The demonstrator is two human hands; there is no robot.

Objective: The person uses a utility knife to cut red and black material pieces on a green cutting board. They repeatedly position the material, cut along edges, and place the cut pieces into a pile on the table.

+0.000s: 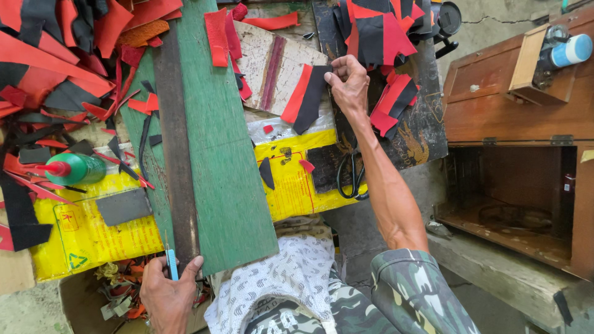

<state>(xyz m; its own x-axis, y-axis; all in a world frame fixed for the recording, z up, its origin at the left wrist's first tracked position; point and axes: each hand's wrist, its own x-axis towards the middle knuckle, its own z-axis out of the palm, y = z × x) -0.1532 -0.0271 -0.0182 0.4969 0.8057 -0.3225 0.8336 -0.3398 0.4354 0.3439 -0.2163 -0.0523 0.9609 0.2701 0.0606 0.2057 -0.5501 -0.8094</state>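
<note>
The right hand (349, 83) pinches a red and black cut piece (304, 99) above the tabletop (291, 185), near the scissors (351, 176). The left hand (167, 294) holds a small blue knife (172, 263) against the near end of the green board (210, 142).
</note>
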